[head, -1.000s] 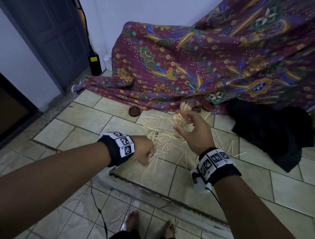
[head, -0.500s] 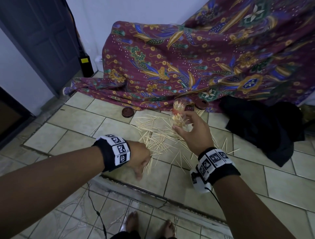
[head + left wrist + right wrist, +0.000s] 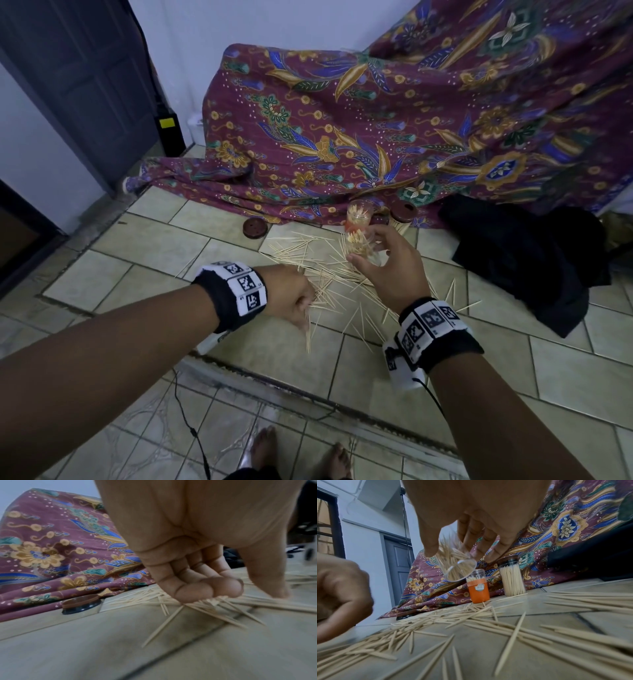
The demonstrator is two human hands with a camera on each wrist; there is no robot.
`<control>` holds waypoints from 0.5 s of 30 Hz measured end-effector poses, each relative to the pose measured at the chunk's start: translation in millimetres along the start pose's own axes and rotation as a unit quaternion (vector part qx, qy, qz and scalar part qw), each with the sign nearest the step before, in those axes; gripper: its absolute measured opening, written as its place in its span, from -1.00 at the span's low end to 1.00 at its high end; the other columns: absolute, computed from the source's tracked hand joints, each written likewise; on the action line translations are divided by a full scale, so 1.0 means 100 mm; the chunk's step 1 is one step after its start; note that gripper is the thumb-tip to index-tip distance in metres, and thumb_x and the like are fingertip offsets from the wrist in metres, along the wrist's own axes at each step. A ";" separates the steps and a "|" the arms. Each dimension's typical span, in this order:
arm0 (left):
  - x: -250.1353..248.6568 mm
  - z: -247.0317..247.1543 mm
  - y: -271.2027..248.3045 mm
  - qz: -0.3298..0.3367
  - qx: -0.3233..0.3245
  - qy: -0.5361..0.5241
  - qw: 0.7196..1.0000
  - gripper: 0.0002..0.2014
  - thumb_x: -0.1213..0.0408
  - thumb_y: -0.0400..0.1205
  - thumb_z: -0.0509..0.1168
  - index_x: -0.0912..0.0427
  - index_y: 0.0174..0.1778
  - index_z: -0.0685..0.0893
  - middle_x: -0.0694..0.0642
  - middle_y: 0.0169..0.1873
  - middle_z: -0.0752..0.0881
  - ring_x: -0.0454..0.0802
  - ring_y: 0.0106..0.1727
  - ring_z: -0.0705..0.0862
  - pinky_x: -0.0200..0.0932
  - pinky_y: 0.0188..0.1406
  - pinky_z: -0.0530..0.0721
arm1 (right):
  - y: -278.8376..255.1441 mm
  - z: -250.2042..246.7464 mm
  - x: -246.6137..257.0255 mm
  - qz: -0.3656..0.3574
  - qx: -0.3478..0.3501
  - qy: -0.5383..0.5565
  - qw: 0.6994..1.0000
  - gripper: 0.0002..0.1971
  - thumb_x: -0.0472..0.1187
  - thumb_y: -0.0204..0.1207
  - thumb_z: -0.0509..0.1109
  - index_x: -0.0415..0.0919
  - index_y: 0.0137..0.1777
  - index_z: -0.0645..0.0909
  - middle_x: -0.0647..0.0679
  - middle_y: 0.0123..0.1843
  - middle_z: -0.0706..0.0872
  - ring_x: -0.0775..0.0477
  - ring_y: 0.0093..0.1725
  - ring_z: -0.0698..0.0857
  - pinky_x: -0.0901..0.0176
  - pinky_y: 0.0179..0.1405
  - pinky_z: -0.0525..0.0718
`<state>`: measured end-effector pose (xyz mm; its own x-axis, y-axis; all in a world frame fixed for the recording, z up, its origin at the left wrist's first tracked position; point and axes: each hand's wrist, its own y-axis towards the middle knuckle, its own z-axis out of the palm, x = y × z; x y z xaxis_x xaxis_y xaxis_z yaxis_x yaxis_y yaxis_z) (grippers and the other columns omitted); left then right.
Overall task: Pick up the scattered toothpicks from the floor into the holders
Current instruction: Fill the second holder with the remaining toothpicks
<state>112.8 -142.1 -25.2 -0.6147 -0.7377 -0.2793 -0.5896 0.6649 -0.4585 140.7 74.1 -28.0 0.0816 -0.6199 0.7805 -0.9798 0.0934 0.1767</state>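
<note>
Light, stiff, slippery toothpicks (image 3: 202, 602) are being pinched mid-length on the floor by the left hand (image 3: 197, 566), while the clear holder (image 3: 453, 563) is being clasped by the right hand (image 3: 471, 513).

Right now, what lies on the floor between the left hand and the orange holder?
Scattered toothpicks over bare tile, nothing else; the right wrist view shows it, from the left hand to the orange holder.

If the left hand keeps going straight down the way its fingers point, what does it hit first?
Likely the scattered toothpicks right under the left hand; its fingertips look already at them, with floor tile beneath.
</note>
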 end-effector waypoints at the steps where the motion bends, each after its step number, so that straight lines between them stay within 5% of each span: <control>1: -0.04 0.04 -0.02 0.003 0.022 0.015 1.000 -0.65 -0.11 0.44 0.50 0.10 -0.32 0.61 -0.11 -0.41 0.65 -0.16 -0.37 0.56 -0.26 -0.42 0.45 | 0.00 0.00 0.01 0.001 0.000 0.000 1.000 -0.57 0.00 0.38 0.63 0.21 0.19 0.54 0.22 0.08 0.68 0.42 0.02 0.57 0.62 -0.15 0.40; 5: -0.10 0.08 0.01 0.000 0.046 0.056 0.997 -0.68 -0.11 0.46 0.47 0.06 -0.29 0.59 -0.10 -0.36 0.63 -0.19 -0.35 0.48 -0.26 -0.42 0.35 | 0.02 0.02 0.02 -0.001 0.000 0.006 1.000 -0.55 0.00 0.37 0.63 0.18 0.22 0.56 0.23 0.09 0.68 0.38 0.03 0.58 0.56 -0.12 0.43; 8: -0.04 -0.06 0.06 -0.020 0.029 0.065 0.997 -0.73 -0.06 0.50 0.45 0.03 -0.26 0.59 -0.06 -0.24 0.69 -0.12 -0.23 0.56 -0.19 -0.24 0.57 | 0.01 0.02 0.01 -0.005 -0.001 0.007 1.000 -0.55 0.01 0.37 0.63 0.18 0.22 0.56 0.22 0.09 0.68 0.33 0.04 0.60 0.53 -0.12 0.45; 12: -0.09 -0.08 0.04 0.000 -0.005 0.089 0.996 -0.58 -0.26 0.42 0.42 0.04 -0.31 0.55 -0.09 -0.39 0.61 -0.07 -0.31 0.56 -0.17 -0.33 0.52 | 0.01 0.03 -0.01 -0.004 -0.004 0.007 1.000 -0.54 0.00 0.37 0.64 0.11 0.24 0.58 0.20 0.07 0.68 0.35 0.02 0.58 0.51 -0.12 0.46; 15: -0.28 0.07 -0.01 0.030 0.034 0.160 0.986 -0.50 -0.38 0.39 0.36 0.02 -0.35 0.49 -0.09 -0.47 0.50 -0.09 -0.40 0.47 -0.16 -0.33 0.52 | 0.02 0.03 -0.02 0.000 -0.005 0.006 1.000 -0.54 0.02 0.37 0.63 0.08 0.23 0.59 0.21 0.07 0.67 0.35 0.01 0.58 0.42 -0.10 0.49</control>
<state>134.1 -123.0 -23.2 -0.7876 -0.6153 -0.0329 -0.5171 0.6891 -0.5078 137.8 73.2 -30.8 0.0842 -0.6110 0.7872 -0.9779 0.1009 0.1829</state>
